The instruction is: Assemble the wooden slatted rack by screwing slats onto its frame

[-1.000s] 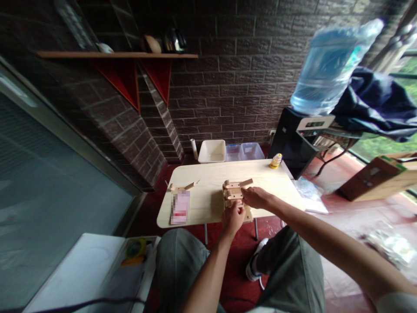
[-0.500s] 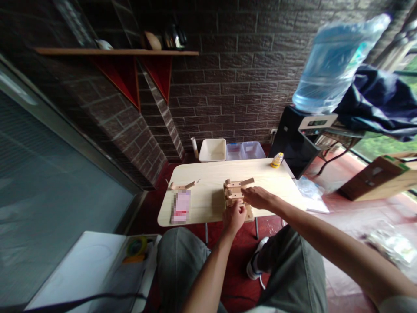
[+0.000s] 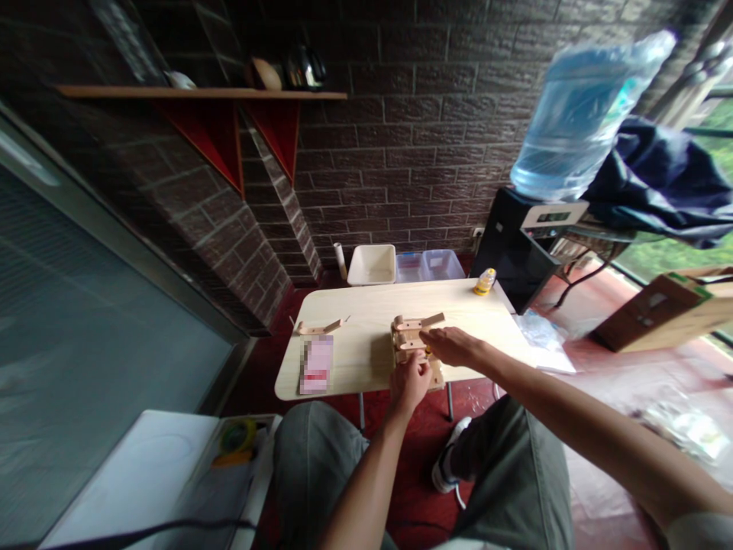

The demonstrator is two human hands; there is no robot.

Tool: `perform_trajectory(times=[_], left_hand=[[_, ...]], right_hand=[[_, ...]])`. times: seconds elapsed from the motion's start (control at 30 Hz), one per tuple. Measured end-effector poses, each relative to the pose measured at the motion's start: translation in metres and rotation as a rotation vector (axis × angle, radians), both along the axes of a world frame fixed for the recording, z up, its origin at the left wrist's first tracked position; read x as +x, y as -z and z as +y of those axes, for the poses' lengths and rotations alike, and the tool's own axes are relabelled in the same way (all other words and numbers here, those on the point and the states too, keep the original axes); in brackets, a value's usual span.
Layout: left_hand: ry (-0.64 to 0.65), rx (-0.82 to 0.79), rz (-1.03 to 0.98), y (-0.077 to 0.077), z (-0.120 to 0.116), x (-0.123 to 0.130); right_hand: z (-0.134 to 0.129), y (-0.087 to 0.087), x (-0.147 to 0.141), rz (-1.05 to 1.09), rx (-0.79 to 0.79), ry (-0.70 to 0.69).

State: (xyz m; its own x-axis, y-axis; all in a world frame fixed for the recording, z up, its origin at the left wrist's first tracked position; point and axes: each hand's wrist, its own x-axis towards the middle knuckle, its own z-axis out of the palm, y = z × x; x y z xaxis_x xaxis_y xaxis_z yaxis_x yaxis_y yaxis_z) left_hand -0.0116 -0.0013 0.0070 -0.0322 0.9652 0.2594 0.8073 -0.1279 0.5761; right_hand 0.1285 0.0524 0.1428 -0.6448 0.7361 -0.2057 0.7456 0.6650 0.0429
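On the near side of the light wooden table [image 3: 358, 363] lies a wooden assembly [image 3: 408, 325] of several pale pieces, some with dark holes. My left hand [image 3: 411, 380] is at its front, closed with fingers curled; what they pinch is hidden. From the right, my right hand [image 3: 453, 346] reaches over the assembly, its fingers pressed together and pointing left. Whatever is in them is too small to make out. A tiny yellow thing [image 3: 427, 351] shows between the two hands. To the left lies a similar wooden piece [image 3: 319, 329] with a thin pin at its end.
A blurred-out pink rectangle [image 3: 317, 365] lies on the table's left. A yellow-and-clear bottle [image 3: 485, 282] stands at the far right corner. Bins [image 3: 372, 264] sit behind the table, beside a water dispenser [image 3: 509, 244]. An open white case [image 3: 137, 466] is at lower left.
My right fingers have shifted slightly, and a bit of yellow now shows between the hands. The wooden assembly stays in place; the view has moved slightly.
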Motion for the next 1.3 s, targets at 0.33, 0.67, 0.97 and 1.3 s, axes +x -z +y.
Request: perform_trajectory(times=[0.33, 0.67, 0.97, 1.3], left_hand=[[-0.003, -0.01, 0.027, -0.002, 0.0, -0.001], [0.016, -0.01, 0.015, -0.001, -0.001, -0.001], [0.005, -0.001, 0.028, -0.002, 0.0, 0.0], [0.003, -0.001, 0.031, 0.003, -0.001, -0.001]], right_hand=[[0.0, 0.014, -0.004, 0.01, 0.058, 0.059], [-0.003, 0.004, -0.003, 0.014, -0.002, -0.021], [0.0, 0.009, -0.004, -0.01, 0.006, 0.098], [-0.004, 0.0, -0.005, 0.01, -0.025, 0.011]])
